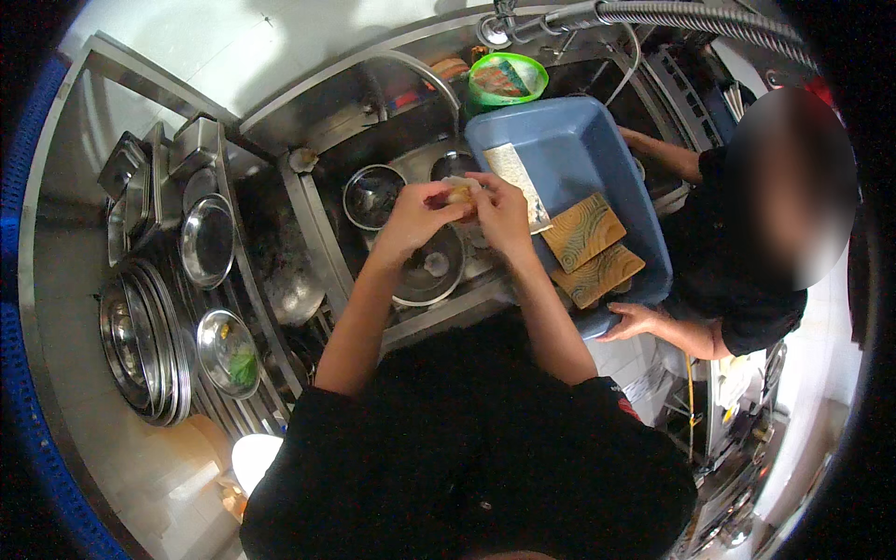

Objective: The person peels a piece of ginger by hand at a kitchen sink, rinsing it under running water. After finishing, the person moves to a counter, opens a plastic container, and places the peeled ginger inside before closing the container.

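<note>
My left hand and my right hand meet above the sink basin. Between their fingertips is a small pale and brownish piece, too blurred to name exactly. Something whitish shows at its far side. Under my hands a round metal bowl stands in the basin with a pale round lump inside. A second metal bowl is to the left of my left hand. Another round vessel lies just beyond my hands, partly hidden by them.
A co-worker's hands hold a blue plastic tub on the right. It contains a long white plate and two patterned rectangular plates. Behind stands a green basket. Metal plates fill a left rack; a spray hose hangs overhead.
</note>
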A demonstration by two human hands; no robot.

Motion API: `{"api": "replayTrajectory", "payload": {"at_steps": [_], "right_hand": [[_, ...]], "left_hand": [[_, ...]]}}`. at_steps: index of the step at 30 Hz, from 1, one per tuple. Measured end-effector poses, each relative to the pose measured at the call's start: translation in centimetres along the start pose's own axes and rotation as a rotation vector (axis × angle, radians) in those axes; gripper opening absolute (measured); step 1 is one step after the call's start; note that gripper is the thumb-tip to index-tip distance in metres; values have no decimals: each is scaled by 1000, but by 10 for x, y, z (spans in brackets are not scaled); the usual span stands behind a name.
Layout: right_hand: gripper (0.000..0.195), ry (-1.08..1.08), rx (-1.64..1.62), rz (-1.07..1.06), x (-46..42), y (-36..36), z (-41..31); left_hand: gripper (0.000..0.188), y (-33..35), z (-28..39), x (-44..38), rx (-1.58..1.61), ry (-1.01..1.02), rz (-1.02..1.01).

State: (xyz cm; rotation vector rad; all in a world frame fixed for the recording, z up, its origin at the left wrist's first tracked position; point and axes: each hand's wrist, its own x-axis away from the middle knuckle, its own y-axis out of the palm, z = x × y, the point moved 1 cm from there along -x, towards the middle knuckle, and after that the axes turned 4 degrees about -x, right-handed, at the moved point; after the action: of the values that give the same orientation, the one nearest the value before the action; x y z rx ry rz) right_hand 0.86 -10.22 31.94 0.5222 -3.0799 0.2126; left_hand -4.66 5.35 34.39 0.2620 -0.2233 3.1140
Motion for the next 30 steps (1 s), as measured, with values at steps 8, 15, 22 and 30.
{"api": "replayTrajectory", "payload": {"at_steps": [8,15,22,30], "right_hand": [[24,-51,299,-164,-12,11,0],[29,-40,717,-235,-27,24,27],[21,75,930,-285,-47,44,102],[30,682,1094,-362,-51,57,322]], "left_hand": [[35,-26,-63,-16,240,-200,-91],[26,-35,-132,-41,228,-255,-302],[32,-61,-172,-60,433,-367,-181],[39,-73,-232,-74,301,-457,174]]}}
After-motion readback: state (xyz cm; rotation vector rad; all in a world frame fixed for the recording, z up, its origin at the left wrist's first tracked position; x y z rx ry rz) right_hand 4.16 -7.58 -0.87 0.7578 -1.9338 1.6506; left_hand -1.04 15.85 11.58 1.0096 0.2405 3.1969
